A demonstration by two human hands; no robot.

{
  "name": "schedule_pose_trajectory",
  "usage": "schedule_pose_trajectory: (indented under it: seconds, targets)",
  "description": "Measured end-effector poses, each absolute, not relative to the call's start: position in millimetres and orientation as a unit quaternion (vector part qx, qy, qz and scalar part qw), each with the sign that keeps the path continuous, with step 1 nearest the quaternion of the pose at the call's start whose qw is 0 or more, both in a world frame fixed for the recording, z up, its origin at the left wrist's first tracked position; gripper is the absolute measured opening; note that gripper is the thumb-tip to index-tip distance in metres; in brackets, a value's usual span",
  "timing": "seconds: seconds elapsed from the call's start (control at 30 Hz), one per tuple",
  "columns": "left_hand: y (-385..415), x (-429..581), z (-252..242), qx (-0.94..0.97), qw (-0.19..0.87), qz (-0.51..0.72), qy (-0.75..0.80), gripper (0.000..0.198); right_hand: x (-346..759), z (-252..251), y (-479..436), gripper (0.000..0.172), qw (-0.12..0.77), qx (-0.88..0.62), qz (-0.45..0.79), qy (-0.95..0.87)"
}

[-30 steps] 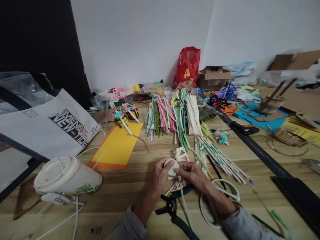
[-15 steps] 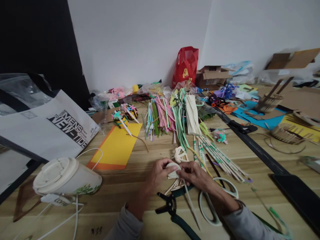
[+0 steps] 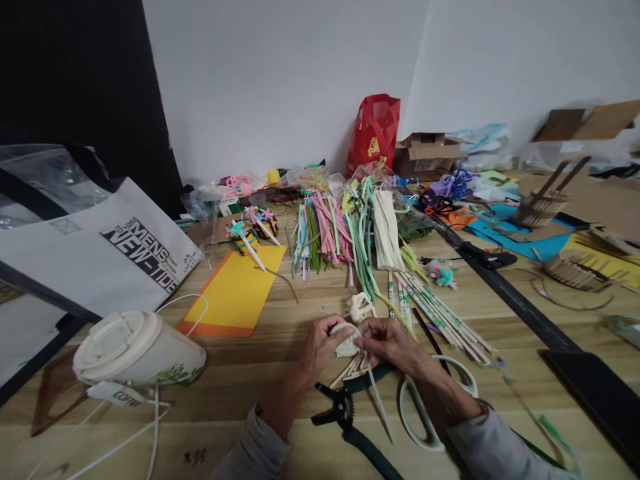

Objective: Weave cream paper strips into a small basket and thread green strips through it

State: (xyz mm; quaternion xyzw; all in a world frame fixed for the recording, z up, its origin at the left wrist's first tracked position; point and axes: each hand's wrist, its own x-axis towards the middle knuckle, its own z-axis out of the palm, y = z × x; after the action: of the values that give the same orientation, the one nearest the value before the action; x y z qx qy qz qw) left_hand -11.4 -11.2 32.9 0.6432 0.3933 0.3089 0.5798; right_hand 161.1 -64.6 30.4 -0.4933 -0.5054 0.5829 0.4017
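A small round cream-white piece [image 3: 345,341], apparently coiled or woven from flat strip, is held between both hands just above the table. My left hand [image 3: 318,345] pinches its left edge with thumb and fingers. On the other side my right hand [image 3: 391,343] grips its right edge, fingers pressed together. A pale strip [image 3: 381,404] hangs from the piece toward me. Under the hands lie short wooden sticks [image 3: 354,368] and dark-handled pruning shears [image 3: 344,408]. Scissors with pale loop handles [image 3: 419,419] rest below my right wrist. Beyond the fingers sits another small cream woven piece [image 3: 362,307].
Bundles of coloured strips [image 3: 325,233] and cream strips [image 3: 386,230] lie ahead, with paper-wrapped sticks [image 3: 445,320] to the right. A lidded cup [image 3: 145,350] lies tilted at left, near yellow card [image 3: 235,287]. A black paper trimmer [image 3: 515,300] crosses the right side.
The round piece has turned slightly in my fingers, showing more of its face, and the hanging strip has swung a little. Both hands keep their grip; the view has shifted slightly.
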Motion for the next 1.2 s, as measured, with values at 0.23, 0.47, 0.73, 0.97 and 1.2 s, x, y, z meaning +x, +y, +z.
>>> schedule_pose_trajectory:
  seconds: [0.23,0.47,0.73,0.97,1.2]
  targets:
    - [-16.4,-5.8,30.0,0.604,0.549,0.378,0.436,0.031,151.7,25.7,-63.4,0.041,0.409,-0.480,0.630,-0.453]
    - [-18.8,-4.3,30.8,0.581,0.554,0.396,0.446,0.031,146.1,23.6,-64.8,0.041,0.436,-0.477,0.618,-0.447]
    - [-15.7,-6.0,26.7,0.584,0.584,0.376,0.419,0.032,148.1,26.2,-68.0,0.038,0.436,-0.484,0.577,-0.492]
    - [-9.9,-17.2,37.2,0.711,0.548,0.266,0.351,0.022,156.8,30.5,-71.4,0.024,0.369,-0.519,0.512,-0.577]
    - [-11.3,-26.1,54.7,0.850,0.392,0.131,0.328,0.016,160.5,36.8,-75.1,0.023,0.278,-0.556,0.370,-0.691]
